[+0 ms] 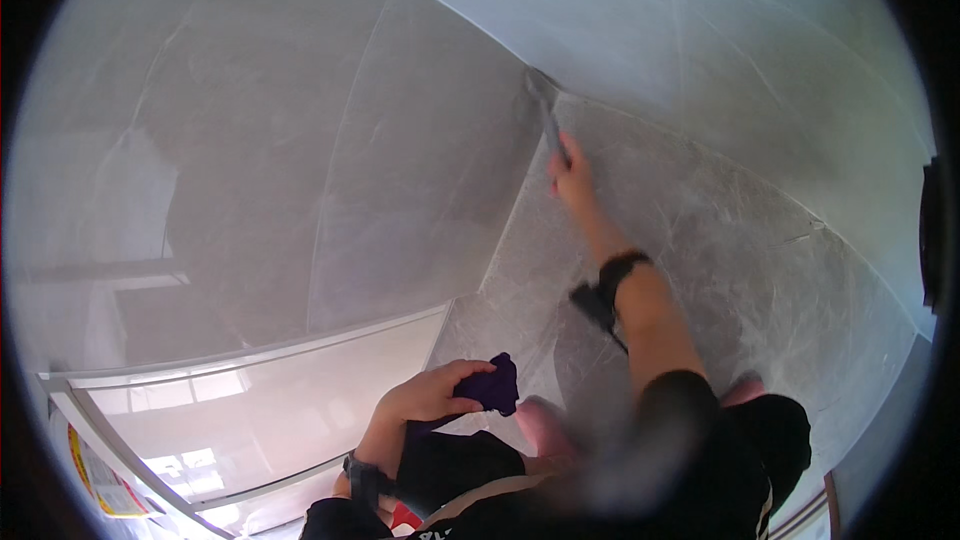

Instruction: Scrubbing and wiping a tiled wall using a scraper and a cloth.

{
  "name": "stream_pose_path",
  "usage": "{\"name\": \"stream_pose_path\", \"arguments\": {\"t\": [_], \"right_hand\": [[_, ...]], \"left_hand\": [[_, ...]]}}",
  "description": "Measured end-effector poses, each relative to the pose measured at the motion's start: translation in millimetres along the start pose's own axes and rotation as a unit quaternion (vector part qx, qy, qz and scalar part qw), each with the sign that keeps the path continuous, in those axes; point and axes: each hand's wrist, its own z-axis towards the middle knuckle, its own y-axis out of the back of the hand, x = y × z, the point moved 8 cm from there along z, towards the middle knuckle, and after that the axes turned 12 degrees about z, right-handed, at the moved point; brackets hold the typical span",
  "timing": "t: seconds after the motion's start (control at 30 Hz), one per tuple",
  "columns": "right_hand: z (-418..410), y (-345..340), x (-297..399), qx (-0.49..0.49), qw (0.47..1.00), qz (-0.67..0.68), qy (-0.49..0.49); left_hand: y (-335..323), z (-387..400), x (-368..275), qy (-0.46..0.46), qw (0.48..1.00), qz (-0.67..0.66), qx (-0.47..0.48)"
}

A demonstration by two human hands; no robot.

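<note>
My right hand [572,169] is stretched forward and grips the handle of a grey long-handled brush [551,124]. The brush's far end is against the corner where two walls meet the floor; its head is blurred. Nearer my body, my left hand [442,392] holds a bunched dark purple cloth [489,388] between thumb and fingers, above my bent knee. Part of the cloth hangs below the palm.
Grey marble-look tiles cover the floor [675,240] and the walls [420,135]. A white-framed glossy panel [277,397] stands at lower left, with a labelled container [105,472] behind it. My pink footwear [544,427] rests on the floor. A dark object [930,236] is at the right edge.
</note>
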Motion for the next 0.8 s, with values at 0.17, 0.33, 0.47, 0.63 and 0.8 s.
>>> {"name": "stream_pose_path", "arguments": {"t": [0.17,0.33,0.47,0.63,0.8], "right_hand": [[-104.2,-29.4,-91.1,0.030,0.995,0.066,-0.063],[-99.8,-46.0,-75.3,0.009,0.992,0.061,-0.112],[-27.5,-25.3,4.7,-0.058,0.987,0.087,-0.126],[-189.8,-77.1,-114.2,0.009,0.932,0.152,-0.328],[-130.5,-78.2,-40.0,-0.008,0.852,0.389,-0.351]], "left_hand": [[5.4,-1.4,0.9,0.021,0.999,-0.029,-0.013],[5.8,-9.4,-4.3,-0.020,0.999,-0.032,-0.010],[8.6,-3.2,-4.7,-0.009,1.000,-0.011,-0.008],[12.9,0.9,-3.9,-0.002,1.000,-0.009,-0.015],[5.5,-5.2,1.9,-0.004,1.000,-0.019,0.018]]}}
